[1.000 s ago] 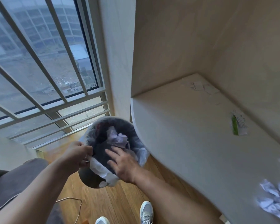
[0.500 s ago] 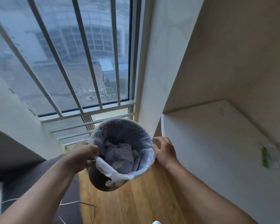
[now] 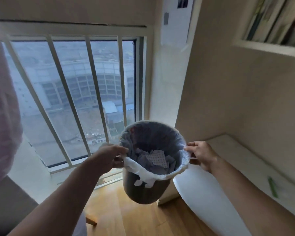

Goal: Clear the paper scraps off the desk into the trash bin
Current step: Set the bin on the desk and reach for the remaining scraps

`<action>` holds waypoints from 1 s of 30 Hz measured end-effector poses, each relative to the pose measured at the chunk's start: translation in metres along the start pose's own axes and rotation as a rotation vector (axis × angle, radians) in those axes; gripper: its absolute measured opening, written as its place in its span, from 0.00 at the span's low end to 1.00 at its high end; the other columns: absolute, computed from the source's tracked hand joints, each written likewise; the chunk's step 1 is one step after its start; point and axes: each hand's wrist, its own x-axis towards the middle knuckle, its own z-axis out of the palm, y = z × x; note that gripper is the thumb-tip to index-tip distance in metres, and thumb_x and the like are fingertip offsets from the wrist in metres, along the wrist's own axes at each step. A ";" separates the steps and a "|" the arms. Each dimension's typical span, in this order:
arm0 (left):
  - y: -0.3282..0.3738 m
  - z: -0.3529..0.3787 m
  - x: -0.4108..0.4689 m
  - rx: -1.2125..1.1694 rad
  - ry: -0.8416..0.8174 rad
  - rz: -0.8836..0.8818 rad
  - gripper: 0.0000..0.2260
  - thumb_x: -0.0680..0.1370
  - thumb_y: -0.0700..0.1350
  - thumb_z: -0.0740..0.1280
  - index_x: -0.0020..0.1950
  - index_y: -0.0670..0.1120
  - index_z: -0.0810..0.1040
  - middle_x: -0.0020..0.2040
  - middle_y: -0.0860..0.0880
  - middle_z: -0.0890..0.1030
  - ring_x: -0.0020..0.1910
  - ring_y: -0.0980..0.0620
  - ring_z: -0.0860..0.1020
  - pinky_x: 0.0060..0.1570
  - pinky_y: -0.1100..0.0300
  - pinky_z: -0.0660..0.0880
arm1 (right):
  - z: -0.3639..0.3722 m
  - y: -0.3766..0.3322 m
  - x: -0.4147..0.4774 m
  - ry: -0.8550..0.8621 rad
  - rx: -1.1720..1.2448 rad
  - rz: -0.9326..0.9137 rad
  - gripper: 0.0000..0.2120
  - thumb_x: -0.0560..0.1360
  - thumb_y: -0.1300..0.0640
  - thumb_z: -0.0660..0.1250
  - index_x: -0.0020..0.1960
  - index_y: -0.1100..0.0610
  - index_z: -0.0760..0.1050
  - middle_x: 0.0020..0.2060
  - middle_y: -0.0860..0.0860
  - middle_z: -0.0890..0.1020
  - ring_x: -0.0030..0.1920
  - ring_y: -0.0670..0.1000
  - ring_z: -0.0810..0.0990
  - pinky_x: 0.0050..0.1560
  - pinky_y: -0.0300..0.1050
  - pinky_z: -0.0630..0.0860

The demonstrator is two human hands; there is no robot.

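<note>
A grey trash bin (image 3: 143, 189) with a white plastic liner hangs in the air in front of the window, held up between both hands. My left hand (image 3: 111, 158) grips the left rim and the liner. My right hand (image 3: 202, 155) grips the right rim. Crumpled paper scraps (image 3: 156, 158), one with a printed dot pattern, lie inside the bin. The pale desk (image 3: 228, 171) runs along the right wall, just right of the bin.
A green-and-white wrapper (image 3: 272, 187) lies on the desk near the wall. A barred window (image 3: 85, 99) fills the far wall. A shelf of books (image 3: 276, 21) hangs at the upper right. Wooden floor (image 3: 126, 215) lies below, with a dark seat (image 3: 8, 206) at the lower left.
My right hand left the inside of the bin and took hold of its right rim. The bin rose with both hands, and my view lifted toward the window.
</note>
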 end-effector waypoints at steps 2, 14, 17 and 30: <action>0.018 0.025 0.002 0.035 -0.032 0.023 0.11 0.70 0.37 0.74 0.49 0.33 0.80 0.47 0.36 0.80 0.42 0.41 0.84 0.36 0.51 0.83 | -0.030 -0.016 -0.007 0.076 0.019 -0.016 0.04 0.74 0.62 0.69 0.48 0.63 0.78 0.40 0.59 0.84 0.37 0.56 0.83 0.33 0.46 0.79; 0.045 0.202 0.049 0.043 -0.207 -0.016 0.09 0.71 0.35 0.74 0.45 0.30 0.79 0.40 0.37 0.78 0.33 0.43 0.81 0.26 0.57 0.79 | -0.185 -0.015 0.009 0.312 0.085 0.084 0.08 0.73 0.68 0.67 0.37 0.59 0.76 0.30 0.55 0.80 0.29 0.53 0.78 0.32 0.43 0.76; 0.043 0.230 0.064 0.050 -0.190 -0.027 0.12 0.71 0.34 0.73 0.48 0.27 0.78 0.43 0.35 0.77 0.38 0.39 0.79 0.29 0.50 0.82 | -0.209 -0.006 0.029 0.307 0.084 0.103 0.07 0.72 0.69 0.66 0.38 0.60 0.77 0.32 0.56 0.80 0.31 0.54 0.79 0.33 0.43 0.76; 0.038 0.273 0.086 0.109 -0.076 -0.048 0.09 0.73 0.34 0.71 0.47 0.28 0.77 0.46 0.35 0.74 0.45 0.39 0.75 0.33 0.51 0.81 | -0.240 0.024 0.095 0.167 0.065 0.118 0.09 0.74 0.67 0.65 0.37 0.58 0.74 0.31 0.55 0.79 0.28 0.50 0.78 0.29 0.41 0.77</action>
